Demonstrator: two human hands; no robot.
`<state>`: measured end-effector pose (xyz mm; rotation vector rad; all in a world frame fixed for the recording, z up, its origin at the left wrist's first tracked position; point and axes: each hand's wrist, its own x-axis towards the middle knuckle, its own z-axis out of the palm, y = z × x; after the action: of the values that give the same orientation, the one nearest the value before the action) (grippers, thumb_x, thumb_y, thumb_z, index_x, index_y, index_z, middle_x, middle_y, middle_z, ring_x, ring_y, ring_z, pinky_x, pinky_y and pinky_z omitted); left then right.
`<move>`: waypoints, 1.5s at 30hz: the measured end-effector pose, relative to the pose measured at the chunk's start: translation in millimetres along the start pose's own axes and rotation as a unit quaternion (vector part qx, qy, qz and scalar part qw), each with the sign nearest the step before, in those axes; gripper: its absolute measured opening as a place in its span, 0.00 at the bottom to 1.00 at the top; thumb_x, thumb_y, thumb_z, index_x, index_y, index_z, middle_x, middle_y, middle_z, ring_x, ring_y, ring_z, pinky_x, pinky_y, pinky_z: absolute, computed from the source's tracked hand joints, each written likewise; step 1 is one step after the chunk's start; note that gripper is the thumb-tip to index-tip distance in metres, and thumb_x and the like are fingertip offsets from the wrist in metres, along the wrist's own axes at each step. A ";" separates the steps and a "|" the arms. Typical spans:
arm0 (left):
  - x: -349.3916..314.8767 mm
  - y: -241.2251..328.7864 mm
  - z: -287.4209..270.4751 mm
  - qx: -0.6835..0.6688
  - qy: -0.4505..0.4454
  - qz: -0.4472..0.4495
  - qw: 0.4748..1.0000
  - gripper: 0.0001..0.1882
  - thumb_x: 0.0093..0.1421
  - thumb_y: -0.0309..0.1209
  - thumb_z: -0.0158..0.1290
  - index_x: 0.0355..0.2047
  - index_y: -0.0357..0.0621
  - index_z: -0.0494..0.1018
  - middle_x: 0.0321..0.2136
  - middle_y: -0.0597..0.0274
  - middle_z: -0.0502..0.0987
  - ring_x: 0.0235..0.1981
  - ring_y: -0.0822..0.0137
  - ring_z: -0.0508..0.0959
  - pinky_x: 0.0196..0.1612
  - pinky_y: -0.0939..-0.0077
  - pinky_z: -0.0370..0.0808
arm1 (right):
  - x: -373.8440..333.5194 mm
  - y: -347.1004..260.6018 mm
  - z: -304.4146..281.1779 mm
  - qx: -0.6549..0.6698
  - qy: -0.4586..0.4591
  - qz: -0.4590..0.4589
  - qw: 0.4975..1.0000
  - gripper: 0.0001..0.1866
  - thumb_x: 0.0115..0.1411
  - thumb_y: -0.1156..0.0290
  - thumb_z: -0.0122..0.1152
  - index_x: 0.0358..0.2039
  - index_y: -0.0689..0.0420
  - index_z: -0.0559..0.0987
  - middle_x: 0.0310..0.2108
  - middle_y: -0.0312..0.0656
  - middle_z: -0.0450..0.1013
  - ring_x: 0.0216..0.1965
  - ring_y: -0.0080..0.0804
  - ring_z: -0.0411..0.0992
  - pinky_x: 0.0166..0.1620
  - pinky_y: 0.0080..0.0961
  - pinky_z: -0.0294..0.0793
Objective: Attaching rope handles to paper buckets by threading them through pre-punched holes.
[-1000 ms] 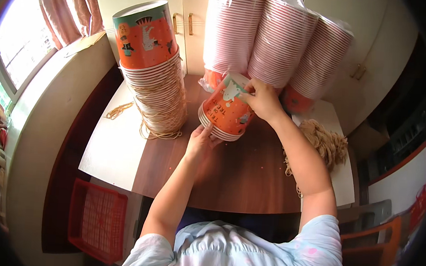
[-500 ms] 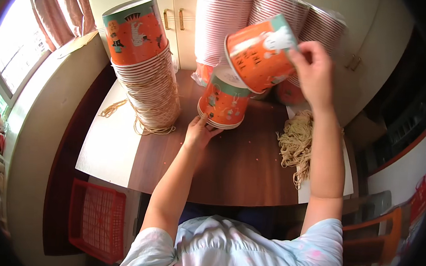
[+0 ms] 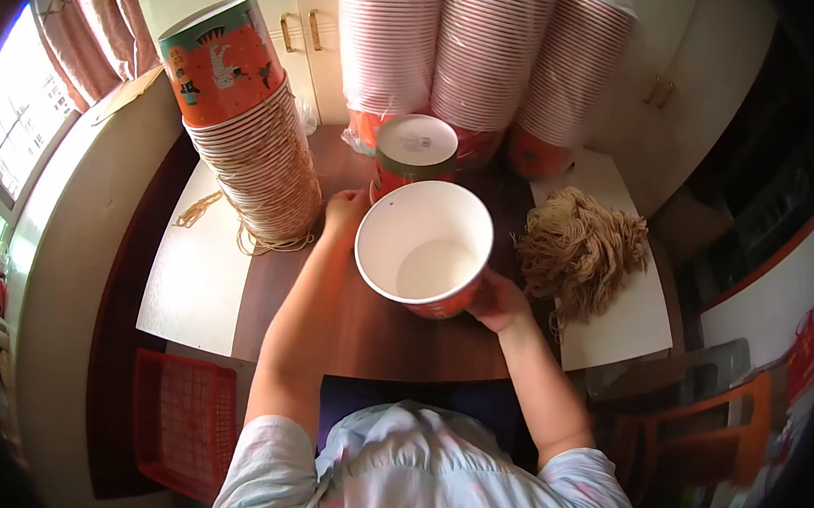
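Bench: dark brown wood (image 3: 373, 332), smooth, with pale boards (image 3: 188, 276) lying at its left and right ends; the near edge runs just in front of the person's chest, and the bare strip of wood lies between the forearms.
Right hand: the right hand (image 3: 498, 301) grips the lower wall of a white-lined paper bowl (image 3: 424, 246), held tilted above the bench with its round mouth facing up.
Left hand: the left hand (image 3: 346, 207) is clenched on the side of a short stack of orange bowls (image 3: 414, 155) standing upside down just behind the held bowl.
Right side: a tangled heap of tan string (image 3: 577, 252) on the pale board.
Left side: a tall leaning stack of ribbed bowls (image 3: 250, 139).
Far edge: three wrapped sleeves of bowls (image 3: 482, 56) against cream cupboards (image 3: 291, 19).
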<state>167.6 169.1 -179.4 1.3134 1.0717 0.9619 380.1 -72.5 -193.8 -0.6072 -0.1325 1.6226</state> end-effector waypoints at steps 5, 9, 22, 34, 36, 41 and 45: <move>-62.8 76.6 -10.6 0.014 -0.110 0.002 0.994 0.20 0.60 0.39 0.54 0.39 0.30 0.76 0.30 0.61 0.79 0.29 0.73 0.76 0.35 0.78 0.72 | -2.5 3.8 4.9 -0.082 0.140 0.015 0.987 0.15 0.65 0.61 0.50 0.44 0.57 0.75 0.41 0.43 0.75 0.41 0.35 0.75 0.41 0.38 0.78; -111.1 100.8 -27.4 0.243 -0.102 0.068 0.962 0.13 0.48 0.27 0.51 0.32 0.29 0.76 0.19 0.61 0.76 0.22 0.74 0.73 0.27 0.77 0.70 | -28.4 -8.0 52.8 -0.391 0.143 0.041 0.908 0.15 0.61 0.59 0.55 0.37 0.58 0.77 0.32 0.41 0.77 0.33 0.33 0.76 0.35 0.33 0.78; -161.5 121.1 -29.5 0.319 -0.058 0.081 0.942 0.13 0.50 0.29 0.51 0.32 0.31 0.77 0.20 0.52 0.77 0.22 0.66 0.76 0.28 0.74 0.73 | -74.4 -154.7 66.1 -0.920 0.128 -0.303 0.213 0.10 0.49 0.71 0.64 0.34 0.55 0.81 0.43 0.39 0.70 0.51 0.40 0.64 0.55 0.35 0.65; -164.9 160.9 -33.6 0.187 -0.036 0.278 0.942 0.10 0.55 0.27 0.57 0.35 0.33 0.76 0.31 0.59 0.75 0.25 0.75 0.71 0.27 0.80 0.69 | -52.9 -213.8 170.2 -0.524 0.012 -0.354 0.775 0.05 0.62 0.69 0.56 0.33 0.56 0.73 0.25 0.31 0.71 0.26 0.18 0.69 0.31 0.17 0.70; -163.7 170.3 -24.4 0.145 -0.071 0.309 0.937 0.09 0.57 0.25 0.55 0.36 0.33 0.76 0.32 0.60 0.75 0.27 0.77 0.72 0.28 0.81 0.69 | -57.3 -208.2 207.2 -0.527 -0.051 -0.324 0.784 0.05 0.63 0.69 0.54 0.34 0.55 0.73 0.24 0.30 0.69 0.20 0.13 0.63 0.24 0.12 0.62; -161.4 190.6 4.7 -0.048 -0.266 0.173 0.947 0.25 0.62 0.30 0.54 0.58 0.36 0.63 0.51 0.55 0.72 0.41 0.71 0.77 0.41 0.77 0.74 | -70.8 -161.7 267.3 -0.542 -0.168 -0.261 0.781 0.05 0.62 0.69 0.55 0.35 0.57 0.74 0.24 0.31 0.68 0.18 0.10 0.59 0.21 0.09 0.57; -166.4 179.8 12.4 -0.187 -0.388 0.081 0.899 0.32 0.58 0.25 0.58 0.61 0.35 0.58 0.52 0.51 0.71 0.43 0.66 0.78 0.41 0.75 0.77 | -74.7 -125.8 270.7 -0.535 -0.197 -0.223 0.791 0.06 0.60 0.68 0.57 0.33 0.57 0.76 0.24 0.30 0.70 0.22 0.11 0.63 0.23 0.08 0.60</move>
<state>146.3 13.3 8.8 1.2906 0.1508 0.6144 370.5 -52.7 113.2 -0.9682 -1.4742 1.0608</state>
